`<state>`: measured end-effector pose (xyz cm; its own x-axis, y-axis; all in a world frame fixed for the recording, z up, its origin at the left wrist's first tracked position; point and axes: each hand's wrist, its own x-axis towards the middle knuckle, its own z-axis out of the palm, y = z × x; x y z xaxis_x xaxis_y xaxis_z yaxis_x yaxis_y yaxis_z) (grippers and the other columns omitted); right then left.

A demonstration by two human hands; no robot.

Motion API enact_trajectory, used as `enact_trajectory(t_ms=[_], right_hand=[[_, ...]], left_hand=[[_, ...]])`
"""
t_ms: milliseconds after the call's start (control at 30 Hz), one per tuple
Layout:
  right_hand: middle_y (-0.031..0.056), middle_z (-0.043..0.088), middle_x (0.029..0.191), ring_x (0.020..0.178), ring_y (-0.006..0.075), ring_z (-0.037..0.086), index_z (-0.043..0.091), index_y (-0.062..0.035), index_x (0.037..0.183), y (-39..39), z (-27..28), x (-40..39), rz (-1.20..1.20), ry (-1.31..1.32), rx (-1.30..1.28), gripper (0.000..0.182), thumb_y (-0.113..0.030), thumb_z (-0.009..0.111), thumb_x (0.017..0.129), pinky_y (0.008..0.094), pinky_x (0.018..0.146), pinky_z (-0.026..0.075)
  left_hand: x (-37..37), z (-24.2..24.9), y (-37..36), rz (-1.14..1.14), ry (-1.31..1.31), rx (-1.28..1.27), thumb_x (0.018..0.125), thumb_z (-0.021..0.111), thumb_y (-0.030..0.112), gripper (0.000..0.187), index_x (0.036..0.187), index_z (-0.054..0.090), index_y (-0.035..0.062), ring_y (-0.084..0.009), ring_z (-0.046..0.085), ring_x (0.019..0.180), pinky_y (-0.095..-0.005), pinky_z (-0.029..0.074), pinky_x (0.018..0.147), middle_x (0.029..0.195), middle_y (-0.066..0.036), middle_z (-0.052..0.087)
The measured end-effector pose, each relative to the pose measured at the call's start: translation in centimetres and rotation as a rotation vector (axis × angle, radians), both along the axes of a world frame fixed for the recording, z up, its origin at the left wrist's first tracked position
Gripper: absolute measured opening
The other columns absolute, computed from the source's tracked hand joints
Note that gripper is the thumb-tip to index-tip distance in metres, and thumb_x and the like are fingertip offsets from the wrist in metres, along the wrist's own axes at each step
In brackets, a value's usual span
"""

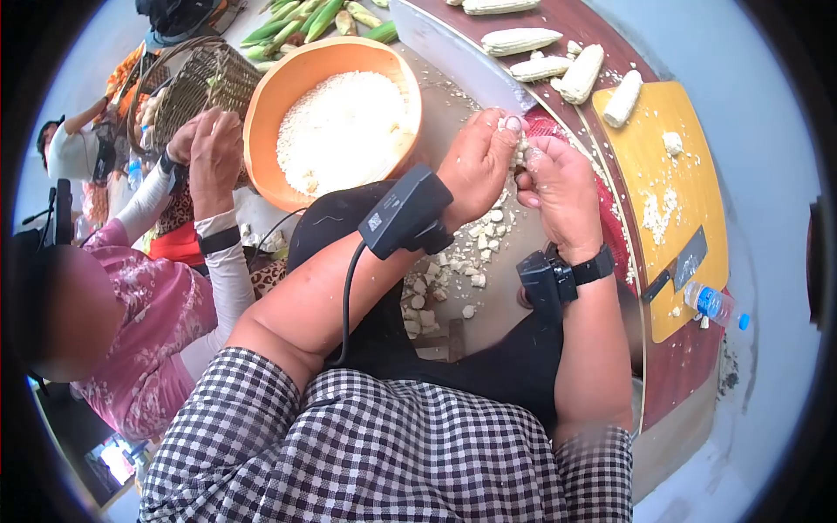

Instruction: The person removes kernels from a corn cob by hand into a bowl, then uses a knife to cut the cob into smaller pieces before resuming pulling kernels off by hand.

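Note:
My left hand [478, 166] and my right hand [561, 187] meet at the upper middle, fingers closed on a small pale piece of corn [521, 150] between them. Most of the piece is hidden by the fingers. To the left of my hands stands an orange basin [261, 144] holding a heap of pale kernels [344, 131]. Below my hands, broken cob pieces [479, 240] are scattered on the floor. A red mesh [615, 227] shows just behind my right hand, along the table edge.
A dark red table [676, 375] curves along the right, bearing whole cobs [582, 74], a yellow board [711, 192], a cleaver [690, 257] and a bottle [715, 303]. At left sit a co-worker [148, 322] and a wicker basket [205, 87]. Green husked corn [292, 24] lies behind the basin.

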<state>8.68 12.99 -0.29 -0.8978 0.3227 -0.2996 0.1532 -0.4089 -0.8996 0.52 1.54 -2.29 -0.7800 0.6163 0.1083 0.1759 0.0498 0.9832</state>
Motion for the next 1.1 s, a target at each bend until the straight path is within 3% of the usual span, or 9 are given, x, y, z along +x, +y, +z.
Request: enact_trajectory(t_ms=[100, 200, 300, 400, 600, 800, 1100], right_hand=[[0.0026, 0.055, 0.073, 0.058, 0.0072, 0.05, 0.057, 0.0021, 0.095, -1.2, -0.1, -0.7, -0.017, -0.015, -0.004, 0.012, -0.01, 0.056, 0.091, 0.0189, 0.047, 0.04], [0.0015, 0.055, 0.077, 0.062, 0.0075, 0.053, 0.056, 0.0012, 0.098, -2.3, -0.5, -1.5, -0.015, 0.1, -0.217, 0.013, -0.011, 0.056, 0.091, 0.019, 0.049, 0.041], [0.0015, 0.055, 0.078, 0.066, 0.0071, 0.053, 0.054, 0.0005, 0.101, -3.4, 0.3, -2.1, -0.011, 0.129, -0.31, 0.016, -0.013, 0.057, 0.092, 0.0191, 0.051, 0.041], [0.0022, 0.056, 0.078, 0.066, 0.0069, 0.052, 0.054, 0.0006, 0.1, -3.8, 0.0, -2.5, 0.054, 0.145, -0.149, 0.018, -0.014, 0.059, 0.092, 0.0189, 0.051, 0.041], [0.0025, 0.056, 0.08, 0.065, 0.0062, 0.052, 0.056, 0.0014, 0.102, -3.9, 0.4, -1.9, 0.023, 0.122, -0.078, 0.018, -0.013, 0.059, 0.092, 0.0185, 0.05, 0.041], [0.0019, 0.055, 0.083, 0.065, 0.0055, 0.05, 0.056, 0.0013, 0.102, -3.7, -0.1, -2.0, 0.01, 0.154, -0.18, 0.014, -0.01, 0.054, 0.094, 0.0179, 0.05, 0.04], [-0.0001, 0.055, 0.083, 0.066, 0.0055, 0.049, 0.057, -0.0021, 0.1, -3.5, 0.8, -2.6, -0.045, 0.156, -0.331, 0.018, -0.019, 0.056, 0.095, 0.0176, 0.051, 0.039]], left_hand=[[-0.2, 0.1, -1.1, 0.03, -0.07, -0.002, 0.102, 0.034, 0.032, 0.034, 0.109, 0.056, 0.0056, -0.004, 0.041, 0.053, -0.02, 0.033, 0.047, 0.066, 0.003, 0.048], [-0.7, 1.3, -2.2, 0.025, -0.274, 0.051, 0.102, 0.033, 0.034, 0.035, 0.108, 0.053, 0.0055, -0.0057, 0.046, 0.056, -0.0203, 0.038, 0.048, 0.071, 0.0, 0.05], [-0.8, 1.8, -2.6, 0.027, -0.459, 0.227, 0.102, 0.033, 0.036, 0.036, 0.108, 0.051, 0.0052, -0.0081, 0.051, 0.058, -0.0213, 0.044, 0.052, 0.077, -0.003, 0.052], [-1.6, 1.7, -3.6, -0.003, -0.407, 0.187, 0.102, 0.033, 0.036, 0.037, 0.108, 0.05, 0.0049, -0.009, 0.054, 0.061, -0.0224, 0.047, 0.055, 0.082, -0.004, 0.053], [-1.8, 1.2, -3.6, -0.021, -0.412, 0.164, 0.102, 0.032, 0.037, 0.037, 0.109, 0.05, 0.0047, -0.0093, 0.056, 0.063, -0.0217, 0.046, 0.054, 0.082, -0.004, 0.054], [-1.5, 0.7, -2.9, -0.008, -0.41, 0.203, 0.102, 0.032, 0.036, 0.036, 0.109, 0.05, 0.0051, -0.0094, 0.055, 0.067, -0.0231, 0.049, 0.057, 0.09, -0.005, 0.054], [-1.4, 2.1, -2.4, 0.007, -0.504, 0.228, 0.102, 0.032, 0.035, 0.035, 0.11, 0.049, 0.0058, -0.0105, 0.055, 0.068, -0.025, 0.052, 0.062, 0.091, -0.005, 0.053]])
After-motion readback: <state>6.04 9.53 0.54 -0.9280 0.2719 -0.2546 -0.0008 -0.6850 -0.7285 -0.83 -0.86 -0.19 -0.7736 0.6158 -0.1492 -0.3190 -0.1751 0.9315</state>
